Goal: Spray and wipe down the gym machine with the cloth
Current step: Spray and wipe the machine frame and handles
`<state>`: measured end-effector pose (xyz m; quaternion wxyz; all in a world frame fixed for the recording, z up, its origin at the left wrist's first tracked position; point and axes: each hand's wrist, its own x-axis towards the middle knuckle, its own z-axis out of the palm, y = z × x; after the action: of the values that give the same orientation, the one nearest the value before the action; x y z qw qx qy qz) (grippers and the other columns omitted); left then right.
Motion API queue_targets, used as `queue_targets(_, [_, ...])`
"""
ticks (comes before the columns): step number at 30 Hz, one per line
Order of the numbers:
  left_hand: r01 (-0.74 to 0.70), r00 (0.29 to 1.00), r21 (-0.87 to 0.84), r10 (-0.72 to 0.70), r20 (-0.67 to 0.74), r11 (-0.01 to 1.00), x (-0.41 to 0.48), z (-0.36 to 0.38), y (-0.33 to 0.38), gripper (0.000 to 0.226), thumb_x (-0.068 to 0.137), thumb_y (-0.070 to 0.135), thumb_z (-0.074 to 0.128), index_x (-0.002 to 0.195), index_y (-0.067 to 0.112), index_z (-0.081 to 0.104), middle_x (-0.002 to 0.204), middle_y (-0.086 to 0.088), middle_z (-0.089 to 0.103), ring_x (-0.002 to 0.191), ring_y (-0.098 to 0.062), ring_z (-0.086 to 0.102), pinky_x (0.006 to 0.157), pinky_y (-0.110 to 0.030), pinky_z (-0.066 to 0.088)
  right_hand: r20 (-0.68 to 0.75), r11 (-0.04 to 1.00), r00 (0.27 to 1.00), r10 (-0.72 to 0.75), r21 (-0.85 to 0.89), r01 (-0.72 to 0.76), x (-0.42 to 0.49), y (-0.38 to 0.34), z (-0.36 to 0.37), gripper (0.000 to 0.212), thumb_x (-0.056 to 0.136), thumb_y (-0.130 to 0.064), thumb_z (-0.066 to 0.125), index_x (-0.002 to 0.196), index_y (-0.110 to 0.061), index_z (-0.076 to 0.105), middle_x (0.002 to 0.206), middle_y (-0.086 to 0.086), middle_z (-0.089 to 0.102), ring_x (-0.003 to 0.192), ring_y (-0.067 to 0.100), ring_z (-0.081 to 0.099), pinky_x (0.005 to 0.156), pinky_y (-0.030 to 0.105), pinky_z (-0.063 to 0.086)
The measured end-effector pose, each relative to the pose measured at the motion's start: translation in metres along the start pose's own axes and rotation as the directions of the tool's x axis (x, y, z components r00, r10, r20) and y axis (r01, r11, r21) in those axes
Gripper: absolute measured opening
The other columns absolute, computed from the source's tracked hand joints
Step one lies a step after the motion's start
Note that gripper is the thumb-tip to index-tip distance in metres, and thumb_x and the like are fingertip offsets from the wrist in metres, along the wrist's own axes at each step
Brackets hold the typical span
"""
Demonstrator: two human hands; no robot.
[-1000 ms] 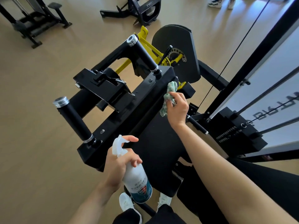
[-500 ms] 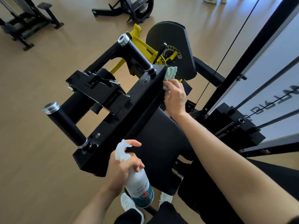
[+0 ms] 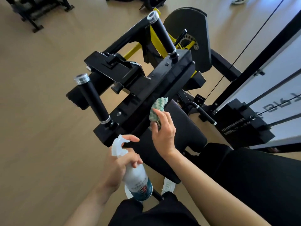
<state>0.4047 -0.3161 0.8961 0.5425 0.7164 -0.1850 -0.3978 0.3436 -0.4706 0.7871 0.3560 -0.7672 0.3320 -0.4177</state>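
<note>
The right hand point(image 3: 164, 132) pinches the bunched cloth point(image 3: 157, 110) at its fingertips against the black crossbar point(image 3: 162, 79) of the gym machine point(image 3: 187, 38), whose length runs from beyond those fingers back toward the left hand point(image 3: 117, 167), which grips the spray bottle point(image 3: 138, 178) by the bar's near end.

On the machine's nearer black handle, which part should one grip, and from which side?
Probably grip the nearer handle at its black middle, below the chrome cap, coming from the open left side: the bar is straight and round there, and the frame crowds its right.
</note>
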Motion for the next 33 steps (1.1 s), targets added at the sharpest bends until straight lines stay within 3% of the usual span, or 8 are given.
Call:
queue_targets(6, [-0.032,0.999,-0.009,0.032,0.010,0.999,-0.015,-0.048,-0.003,0.042,0.065,0.003,0.059,0.106,0.012,0.065,0.052,-0.010,0.046,0.064,-0.035,0.061,0.081,-0.053,0.052,0.049,0.998,0.998,-0.049,-0.023,0.050,-0.068,-0.037,0.023,0.029,0.082,0.019,0.069,0.108,0.006,0.073,0.105,0.016,0.067,0.091,0.028,0.068,0.079,0.039,0.059])
queue_targets(11, [-0.037,0.999,-0.025,0.038,0.006,0.999,-0.015,-0.080,-0.012,0.042,0.062,0.001,0.059,0.103,0.007,0.064,0.050,-0.014,0.042,0.059,-0.034,0.058,0.079,-0.051,0.052,0.119,0.974,0.970,-0.213,-0.055,0.221,-0.087,-0.054,0.032,0.021,0.102,-0.004,0.059,0.114,0.001,0.076,0.117,0.013,0.067,0.093,0.032,0.066,0.087,0.036,0.057])
queue_targets(15, [-0.057,0.998,-0.022,0.057,0.011,0.998,-0.015,-0.095,-0.010,0.038,0.063,0.001,0.057,0.092,0.022,0.068,0.056,-0.024,0.040,0.058,-0.030,0.058,0.079,-0.051,0.051,-0.031,0.998,0.998,-0.054,-0.046,0.053,-0.059,-0.049,0.030,0.027,0.091,0.012,0.063,0.114,0.003,0.075,0.117,0.017,0.070,0.109,0.028,0.069,0.100,0.039,0.057])
queue_targets(18, [-0.074,0.997,-0.059,0.074,0.006,0.996,-0.016,-0.101,-0.003,0.040,0.061,0.003,0.059,0.076,0.039,0.066,0.073,-0.034,0.042,0.057,-0.029,0.058,0.080,-0.055,0.049,-0.152,0.995,0.987,0.060,-0.067,-0.070,-0.024,-0.043,0.024,0.032,0.083,0.018,0.070,0.112,0.004,0.075,0.114,0.016,0.071,0.110,0.019,0.066,0.104,0.027,0.053])
queue_targets(20, [-0.089,0.996,-0.059,0.091,0.021,0.994,-0.013,-0.107,-0.004,0.034,0.057,0.011,0.064,0.079,0.037,0.067,0.069,-0.030,0.044,0.059,-0.031,0.057,0.080,-0.054,0.050,-0.225,0.989,0.968,0.109,-0.073,-0.129,0.004,-0.033,0.018,0.031,0.084,0.015,0.070,0.112,0.003,0.075,0.113,0.015,0.071,0.108,0.013,0.063,0.103,0.025,0.053])
queue_targets(25, [-0.077,0.995,-0.018,0.078,0.061,0.997,-0.004,-0.118,-0.012,0.040,0.062,0.002,0.057,0.100,0.014,0.063,0.050,-0.008,0.046,0.063,-0.034,0.054,0.081,-0.048,0.054,-0.291,0.946,0.908,0.300,-0.032,-0.322,0.046,-0.013,0.008,0.028,0.093,0.001,0.068,0.120,-0.001,0.073,0.109,0.000,0.064,0.101,0.015,0.061,0.093,0.047,0.058])
queue_targets(30, [-0.084,0.993,0.012,0.083,0.082,0.996,0.000,-0.122,-0.018,0.037,0.065,0.002,0.054,0.099,0.014,0.061,0.052,-0.010,0.048,0.061,-0.031,0.059,0.083,-0.053,0.052,-0.242,0.975,0.951,0.193,-0.062,-0.214,-0.017,-0.055,0.027,0.027,0.089,0.008,0.070,0.115,0.000,0.073,0.106,0.000,0.062,0.098,0.004,0.057,0.093,0.018,0.052])
queue_targets(33, [-0.089,0.992,0.017,0.087,0.090,0.996,-0.002,-0.124,-0.019,0.038,0.065,0.002,0.053,0.092,0.026,0.063,0.057,-0.003,0.057,0.058,-0.029,0.057,0.077,-0.049,0.050,-0.191,0.989,0.976,0.100,-0.090,-0.119,-0.079,-0.081,0.048,0.021,0.086,0.012,0.069,0.105,0.004,0.072,0.098,0.010,0.063,0.087,0.016,0.061,0.075,0.026,0.055])
